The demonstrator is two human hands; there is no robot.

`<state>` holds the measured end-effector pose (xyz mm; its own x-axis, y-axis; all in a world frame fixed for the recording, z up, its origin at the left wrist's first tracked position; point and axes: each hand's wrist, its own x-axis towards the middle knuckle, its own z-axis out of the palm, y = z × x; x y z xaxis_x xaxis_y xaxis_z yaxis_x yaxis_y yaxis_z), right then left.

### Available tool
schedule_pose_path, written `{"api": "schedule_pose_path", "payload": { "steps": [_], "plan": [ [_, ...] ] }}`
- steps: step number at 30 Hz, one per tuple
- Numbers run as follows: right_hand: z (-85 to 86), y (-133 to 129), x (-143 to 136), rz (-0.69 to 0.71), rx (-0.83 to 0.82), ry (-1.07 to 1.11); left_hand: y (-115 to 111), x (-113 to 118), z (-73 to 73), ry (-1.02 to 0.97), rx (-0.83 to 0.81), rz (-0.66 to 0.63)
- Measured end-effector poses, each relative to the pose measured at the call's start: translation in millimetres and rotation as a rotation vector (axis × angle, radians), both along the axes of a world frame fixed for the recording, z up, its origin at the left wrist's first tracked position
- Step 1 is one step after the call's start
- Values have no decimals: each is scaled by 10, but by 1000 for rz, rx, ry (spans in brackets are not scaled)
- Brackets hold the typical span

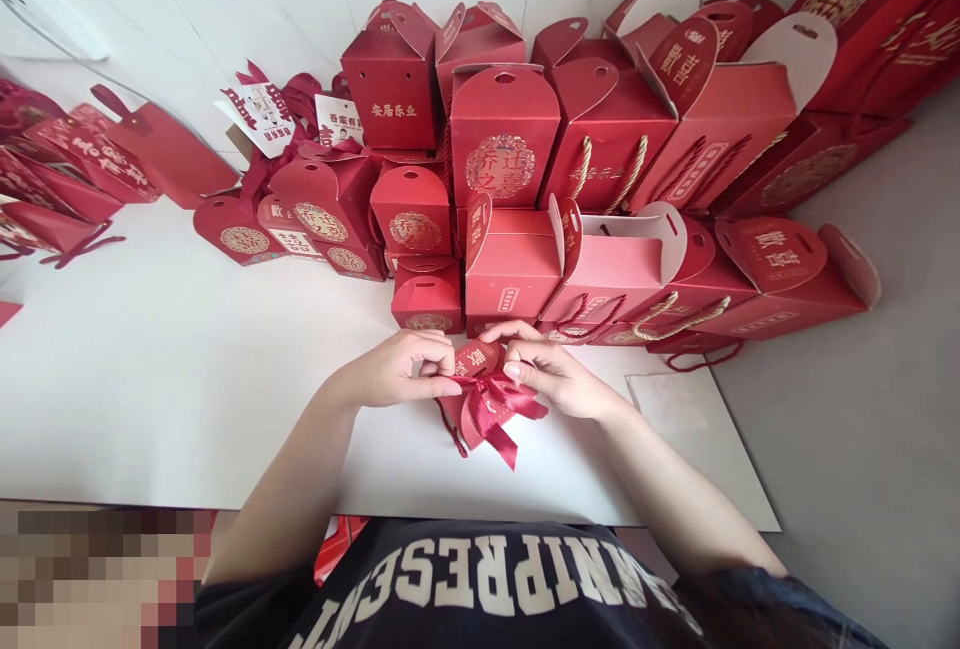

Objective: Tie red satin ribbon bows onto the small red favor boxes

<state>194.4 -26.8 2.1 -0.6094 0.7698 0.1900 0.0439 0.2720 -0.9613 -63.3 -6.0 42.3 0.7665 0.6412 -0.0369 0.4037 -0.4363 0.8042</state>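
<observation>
A small red gift box (475,359) with gold lettering sits on the white table in front of me, a dark red cord hanging at its left side. Across its top lies a shiny red ribbon (495,404) tied in a bow, one tail pointing toward me. From the left, my left hand (416,369) pinches the ribbon between thumb and curled fingers. On the other side my right hand (551,369) has thumb and fingers closed on the bow's right loop, its index finger reaching over the box top.
Many red gift boxes (506,144) stand stacked behind, against the marble wall. Red bags (82,159) lie at the far left. White printed tags (259,119) rest among ribbons at back left. A clear flat sheet (671,401) lies at right. The table edge (540,517) runs before me.
</observation>
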Motion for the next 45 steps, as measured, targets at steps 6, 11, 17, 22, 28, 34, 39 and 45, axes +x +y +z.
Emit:
{"api": "schedule_pose_path", "payload": {
  "steps": [6, 11, 17, 22, 28, 34, 39, 45],
  "plan": [
    [-13, 27, 7, -36, -55, 18, -1, -7, -74, -85, 26, 71],
    [-11, 26, 24, -53, -54, 40, -27, 19, -110, -156, -101, 51],
    [-86, 21, 14, -103, -40, 78, 9, 42, -165, -152, -33, 109],
    [-198, 5, -21, -126, -52, 137, 18, -31, -287, -209, -69, 93],
    [-355, 1, -73, -164, -146, 239, 27, -91, -436, -233, -87, 150],
    [-494, -25, -157, -192, -306, 417, 64, -79, -536, -308, -111, 138],
    [-512, -22, -170, -172, -363, 496, 84, -78, -582, -377, -201, 108],
    [-238, -22, -93, -165, -122, 228, 4, 65, -417, -348, -108, 259]
  ]
}}
